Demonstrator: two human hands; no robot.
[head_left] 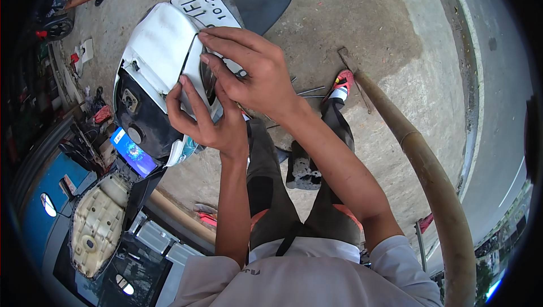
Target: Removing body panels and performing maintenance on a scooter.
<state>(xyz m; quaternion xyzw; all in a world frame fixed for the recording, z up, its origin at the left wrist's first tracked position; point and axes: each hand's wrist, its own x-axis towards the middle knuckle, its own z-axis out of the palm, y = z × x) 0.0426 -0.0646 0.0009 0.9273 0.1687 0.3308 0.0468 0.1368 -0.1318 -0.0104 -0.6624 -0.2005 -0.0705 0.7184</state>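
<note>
Taking the number plate [198, 5] as the landmark, the white cover [158, 38] of the two-wheeler's tail lies just to the near left of it, and the narrow white trim [193, 75] sits on the near side of the plate, across a dark seam [188, 58] from the cover. The right hand [254, 75] is the closer of the two to the plate: its thumb stands apart from the forefinger, both tips at the upper end of the trim. The left hand [212, 129] is farther down from the plate, its fingers slightly spread and their tips at the lower end of the seam. Whether either hand truly pinches the edge or only presses on it, I cannot tell. A dark lens-like piece [208, 78] shows between the hands, below the plate

The step in hand looks like working the two edges along the seam, though fitting and loosening would look alike here. The next move seems to call for even, gentle pressure from both hands, the end nearer the plate kept level with the far end, since forcing one end could crack the plastic or strain a hidden clip
</note>
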